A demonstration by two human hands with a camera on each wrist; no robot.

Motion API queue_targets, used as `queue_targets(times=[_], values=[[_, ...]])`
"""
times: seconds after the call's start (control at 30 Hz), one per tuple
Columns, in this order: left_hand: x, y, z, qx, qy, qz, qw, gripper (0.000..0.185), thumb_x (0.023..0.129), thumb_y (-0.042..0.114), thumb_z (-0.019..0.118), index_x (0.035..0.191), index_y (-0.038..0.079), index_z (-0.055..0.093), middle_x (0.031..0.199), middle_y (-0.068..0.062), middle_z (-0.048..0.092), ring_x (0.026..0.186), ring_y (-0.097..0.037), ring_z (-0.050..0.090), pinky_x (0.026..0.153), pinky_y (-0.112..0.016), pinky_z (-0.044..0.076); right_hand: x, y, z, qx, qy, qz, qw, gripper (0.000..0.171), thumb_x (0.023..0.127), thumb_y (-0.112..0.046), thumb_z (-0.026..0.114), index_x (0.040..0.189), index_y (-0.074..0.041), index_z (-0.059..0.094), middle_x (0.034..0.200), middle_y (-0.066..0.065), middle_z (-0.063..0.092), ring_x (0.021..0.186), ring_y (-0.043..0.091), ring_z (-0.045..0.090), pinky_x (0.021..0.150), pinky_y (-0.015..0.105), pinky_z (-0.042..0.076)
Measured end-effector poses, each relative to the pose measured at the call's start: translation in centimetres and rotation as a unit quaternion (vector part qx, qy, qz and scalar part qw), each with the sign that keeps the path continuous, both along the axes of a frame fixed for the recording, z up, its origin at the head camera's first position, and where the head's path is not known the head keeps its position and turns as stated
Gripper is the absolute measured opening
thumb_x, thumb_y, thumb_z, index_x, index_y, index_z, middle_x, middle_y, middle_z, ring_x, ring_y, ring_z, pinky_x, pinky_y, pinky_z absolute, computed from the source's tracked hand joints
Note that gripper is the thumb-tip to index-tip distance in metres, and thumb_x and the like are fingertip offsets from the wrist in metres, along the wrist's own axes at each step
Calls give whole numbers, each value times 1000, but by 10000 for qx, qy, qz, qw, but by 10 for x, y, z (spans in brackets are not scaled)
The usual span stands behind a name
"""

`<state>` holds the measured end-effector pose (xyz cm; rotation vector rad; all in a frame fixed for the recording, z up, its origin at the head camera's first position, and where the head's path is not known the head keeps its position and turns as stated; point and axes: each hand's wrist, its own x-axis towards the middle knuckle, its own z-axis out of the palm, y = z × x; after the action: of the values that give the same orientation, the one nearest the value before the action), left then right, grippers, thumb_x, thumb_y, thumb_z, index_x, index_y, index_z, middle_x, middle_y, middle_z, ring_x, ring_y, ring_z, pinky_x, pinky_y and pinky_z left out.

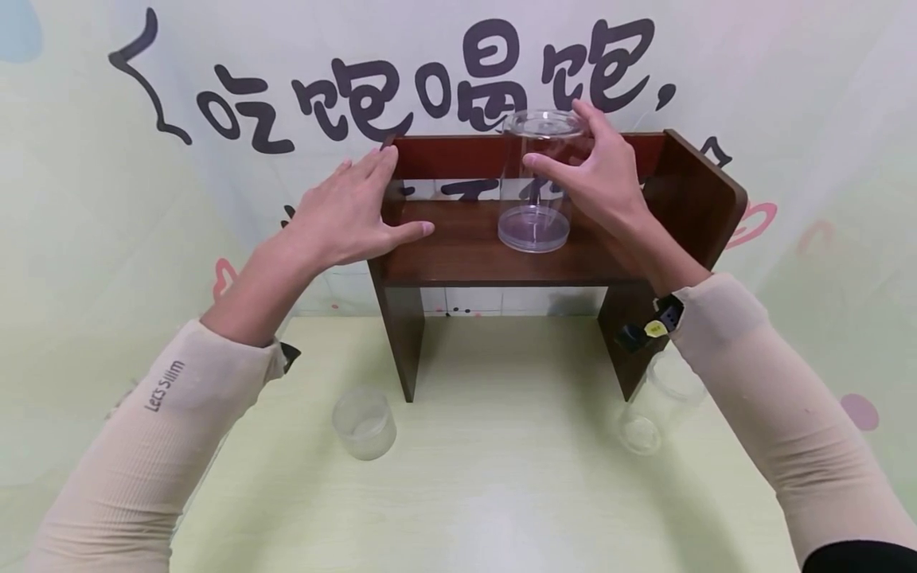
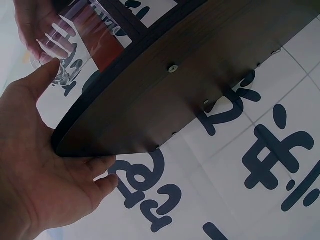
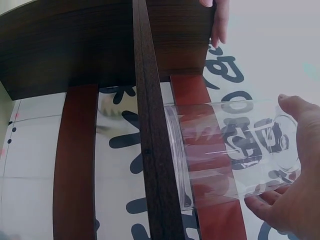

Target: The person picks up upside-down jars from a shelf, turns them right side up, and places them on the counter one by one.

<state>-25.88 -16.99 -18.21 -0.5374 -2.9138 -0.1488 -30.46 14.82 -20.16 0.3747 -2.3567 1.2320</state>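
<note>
Our right hand (image 1: 598,171) grips the clear jar (image 1: 536,181); left hand (image 1: 351,211), fingers flat, steadies the shelf (image 1: 466,255). A loose grip could topple the jar.

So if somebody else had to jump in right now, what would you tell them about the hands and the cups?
Left hand: open, fingers flat against the left side panel of the wooden shelf, steadying it.
Right hand: fingers curled round the upper part of the tall clear cup, which stands upright on the shelf board.
On the table: a short frosted cup in front of the shelf's left leg, and another clear cup by the right leg, partly behind the right sleeve.
Done: one cup is up on the shelf.
Left: letting go of it; probably the two cups below.
</note>
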Motion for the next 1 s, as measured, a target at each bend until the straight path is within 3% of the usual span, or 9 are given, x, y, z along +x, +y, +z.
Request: queue_targets(times=[0.5,1.0], values=[[-1,0,-1,-1,42,-27,10000,114,95,74,57,171,7,4,178,-13,10,162,-42,15,127,-64,23,18,9,2,-342,153,83,9993,94,89,-39,85,166,-15,36,154,10,56,133,24,62,112,31,51],[-1,-1,-1,71,76,-52,9999,115,94,76,55,171,7,4,178,-13,10,163,-40,13,129,-62,18,62,24,11,-354,595,445,9966,89,88,-25,88,163,-13,41,156,8,54,135,27,63,108,30,53]])
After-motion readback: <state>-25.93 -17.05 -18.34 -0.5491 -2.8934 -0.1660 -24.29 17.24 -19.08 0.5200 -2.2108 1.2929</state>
